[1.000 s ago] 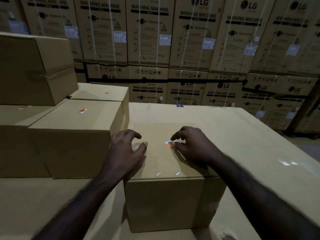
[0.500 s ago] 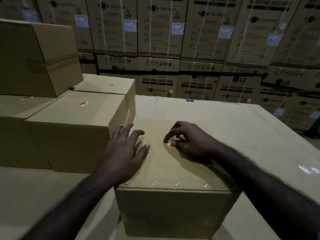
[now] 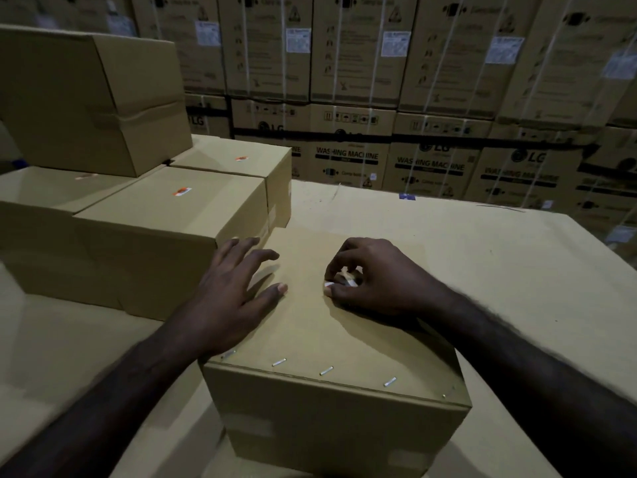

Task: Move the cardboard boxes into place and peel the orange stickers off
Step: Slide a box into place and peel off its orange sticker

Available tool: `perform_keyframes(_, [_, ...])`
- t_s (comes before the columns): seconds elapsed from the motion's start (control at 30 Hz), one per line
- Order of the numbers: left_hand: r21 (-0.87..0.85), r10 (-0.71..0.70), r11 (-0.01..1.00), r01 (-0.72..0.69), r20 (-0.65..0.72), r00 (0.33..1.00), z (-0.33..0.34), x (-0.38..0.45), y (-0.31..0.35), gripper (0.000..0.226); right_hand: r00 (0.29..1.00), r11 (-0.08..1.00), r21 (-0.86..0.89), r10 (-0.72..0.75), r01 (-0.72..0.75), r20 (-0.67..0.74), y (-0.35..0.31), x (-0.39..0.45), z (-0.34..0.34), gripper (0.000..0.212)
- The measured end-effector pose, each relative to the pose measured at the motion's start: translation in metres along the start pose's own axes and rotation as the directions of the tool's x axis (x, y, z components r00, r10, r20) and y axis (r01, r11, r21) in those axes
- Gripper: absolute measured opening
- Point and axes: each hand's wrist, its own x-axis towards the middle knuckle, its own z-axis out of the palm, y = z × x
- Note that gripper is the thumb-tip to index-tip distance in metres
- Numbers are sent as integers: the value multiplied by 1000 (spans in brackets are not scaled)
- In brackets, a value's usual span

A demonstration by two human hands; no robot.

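A stapled cardboard box (image 3: 331,343) stands right in front of me on a big cardboard surface. My left hand (image 3: 234,291) lies flat on its lid with fingers spread, pressing it down. My right hand (image 3: 375,277) is curled over the lid's middle, its thumb and fingers pinching a small sticker (image 3: 346,279) that shows its white side. To the left, a box (image 3: 165,232) carries an orange sticker (image 3: 182,191) on top, and the box behind it (image 3: 248,160) carries another orange sticker (image 3: 242,158).
A larger box (image 3: 89,94) sits stacked at the upper left on a low box (image 3: 41,191) with a faint sticker. A wall of strapped washing-machine cartons (image 3: 396,98) closes off the back. The cardboard surface (image 3: 499,263) stretches to the right.
The right hand's fingers have closed over the sticker, whose orange face no longer shows, only white. The left hand stays flat on the lid. The view has moved closer.
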Motion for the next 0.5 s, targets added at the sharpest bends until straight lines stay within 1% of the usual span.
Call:
perform_keyframes(0.17, [-2, 8, 1000, -8, -29, 1000, 0, 0, 0, 69, 997, 994, -85, -65, 62, -39, -5, -2, 2, 21])
perform_keyframes(0.33, [-5, 0, 1000, 0, -25, 1000, 0, -1, -1, 70, 976, 938, -299, -206, 174, -77, -15, -7, 12, 15])
perform_keyframes(0.4, [15, 8, 1000, -8, -15, 1000, -1, 0, -1, 71, 972, 920, -347, -223, 183, -80, -17, -8, 14, 14])
perform_keyframes(0.5, [45, 9, 999, -10, 20, 1000, -2, 1, 0, 76, 974, 917, -365, -208, 163, -88, -19, -9, 15, 14])
